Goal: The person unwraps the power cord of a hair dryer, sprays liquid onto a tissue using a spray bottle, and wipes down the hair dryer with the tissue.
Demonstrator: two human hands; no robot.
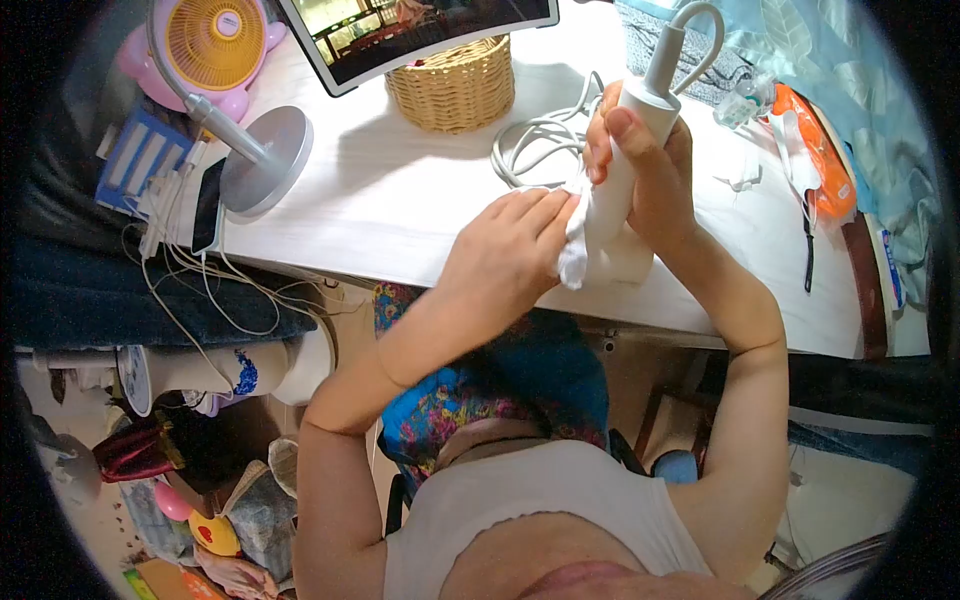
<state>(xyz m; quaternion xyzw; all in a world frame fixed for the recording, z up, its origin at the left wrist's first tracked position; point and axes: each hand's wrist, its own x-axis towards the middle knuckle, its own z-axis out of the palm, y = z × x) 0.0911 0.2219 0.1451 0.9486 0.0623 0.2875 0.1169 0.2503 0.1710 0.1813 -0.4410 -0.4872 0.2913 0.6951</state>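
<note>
My right hand (655,165) is wrapped around the thick round body of a white corded appliance (612,205), its cord end pointing up. Its lower end is partly hidden, so I cannot tell its exact kind. A white cloth or wipe (573,255) is pinched in my left hand (510,240) and pressed against the appliance's left side. Both hands are above the front part of the white table (400,225). The grey-white cord (520,150) lies in loops behind my left hand.
A wicker basket (452,90) stands behind, below a tablet screen (400,35). To the left are a lamp base (265,160), a phone (207,205), cables and a pink-and-yellow fan (215,45). An orange packet (815,155) and a dark-handled tool (808,240) lie right.
</note>
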